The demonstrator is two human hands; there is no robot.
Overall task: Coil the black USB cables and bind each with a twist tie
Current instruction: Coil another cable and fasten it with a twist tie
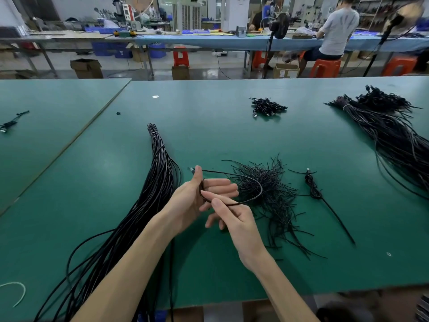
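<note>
Status from my end: coiling is early on this one. Left hand [192,198] has its thumb pinning the plug end of a thin black USB cable [228,173] against the forefinger, other fingers straight. Right hand [232,217] pinches the same cable between thumb and forefinger, sweeping out the first loop over the flat green table [209,126]. No tie on it yet. Done so far, as I judge it: a small heap of coiled black cables [267,106] at the far side, plus a single coiled black cable [313,189] lying just right of the loose pile of short black twist ties [267,201]; can't tell if that one is bound. Left to do: a lot. The long bundle of straight black cables [160,182] by the left arm and a second thick bundle of black cables [390,131] far right both look uncoiled.
</note>
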